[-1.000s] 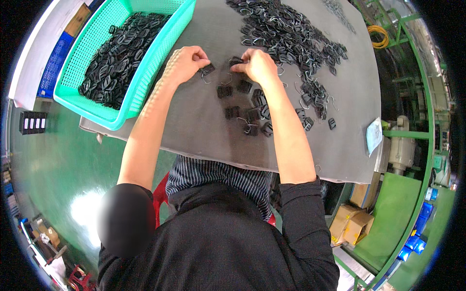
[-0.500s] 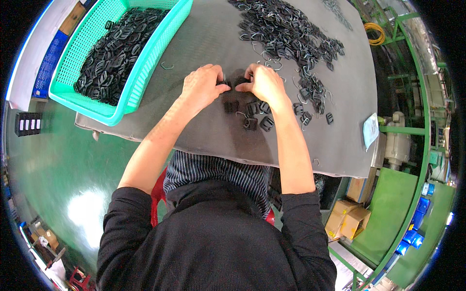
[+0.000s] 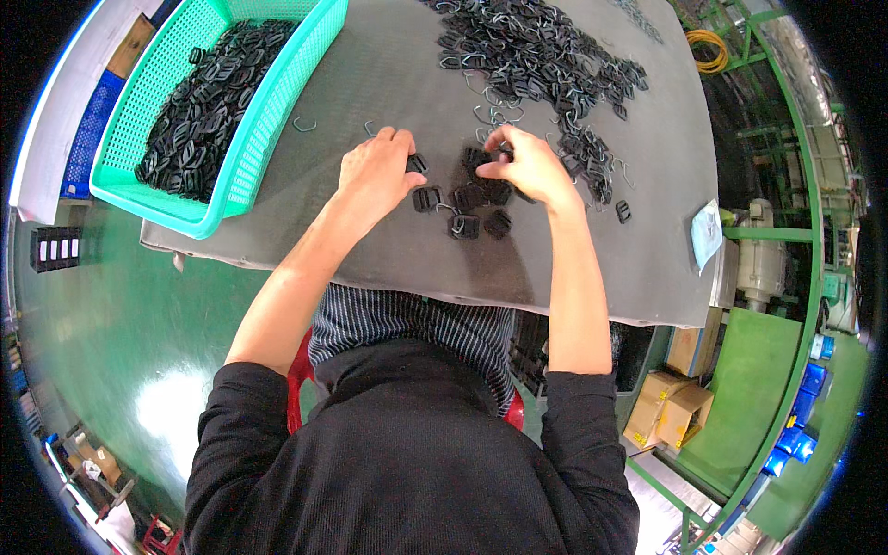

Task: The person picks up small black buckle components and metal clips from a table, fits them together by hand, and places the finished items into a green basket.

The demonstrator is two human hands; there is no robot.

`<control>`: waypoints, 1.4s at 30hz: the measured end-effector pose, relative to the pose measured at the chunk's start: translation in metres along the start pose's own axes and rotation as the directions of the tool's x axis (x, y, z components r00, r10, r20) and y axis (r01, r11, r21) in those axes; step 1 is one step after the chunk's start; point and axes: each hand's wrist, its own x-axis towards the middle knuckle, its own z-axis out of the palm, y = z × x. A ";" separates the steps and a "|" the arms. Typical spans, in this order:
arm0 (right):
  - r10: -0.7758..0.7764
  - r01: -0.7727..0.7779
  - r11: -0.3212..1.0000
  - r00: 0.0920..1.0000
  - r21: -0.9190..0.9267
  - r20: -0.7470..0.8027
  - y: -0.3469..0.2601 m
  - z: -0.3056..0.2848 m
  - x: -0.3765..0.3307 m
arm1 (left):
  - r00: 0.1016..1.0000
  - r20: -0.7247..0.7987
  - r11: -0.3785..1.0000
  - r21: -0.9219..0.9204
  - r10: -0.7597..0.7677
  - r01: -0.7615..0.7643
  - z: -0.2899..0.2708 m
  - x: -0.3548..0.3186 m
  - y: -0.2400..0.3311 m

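Observation:
My left hand [image 3: 375, 174] is over the grey-covered table, thumb and fingers apart. A small black plastic buckle [image 3: 416, 164] lies at its fingertips; whether they touch is unclear. To the right, my right hand [image 3: 534, 168] has its thumb and fingers spread around black buckles [image 3: 475, 159], partly hidden by the fingers. Between the hands and nearer me lie several more loose pieces, among them a slotted black buckle [image 3: 427, 199] and a black buckle with a wire hook [image 3: 463, 227]. A bare metal hook [image 3: 369, 128] shows just beyond my left fingers.
A turquoise basket [image 3: 268, 120] full of black buckles stands at the left. Farther off spreads a large pile of black buckles with metal hooks [image 3: 536, 60]. A light blue packet [image 3: 706, 236] is at the table's right edge. Cardboard boxes [image 3: 683, 413] stand at lower right.
My hands have moved apart, and their fingers have spread. Two buckles right of my right wrist no longer show there; the loose buckles between my hands sit closer together.

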 end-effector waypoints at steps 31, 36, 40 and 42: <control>-0.491 0.466 0.852 0.869 0.238 0.057 -0.211 -0.009 0.066 | 0.969 -0.183 0.975 -0.116 0.167 -0.190 0.028 -0.039 0.002; -0.648 0.668 0.744 0.727 0.017 -0.230 -0.236 -0.044 0.065 | 0.970 -0.175 0.936 -0.277 0.171 -0.215 0.027 -0.028 -0.011; -0.455 0.465 0.872 0.885 0.153 -0.100 -0.131 -0.035 0.046 | 0.994 -0.026 0.785 -0.611 0.110 -0.103 0.005 -0.032 -0.030; -0.281 0.292 0.941 0.956 0.168 -0.085 -0.107 -0.031 0.032 | 0.988 0.112 0.590 -0.807 0.104 0.029 -0.006 -0.035 -0.035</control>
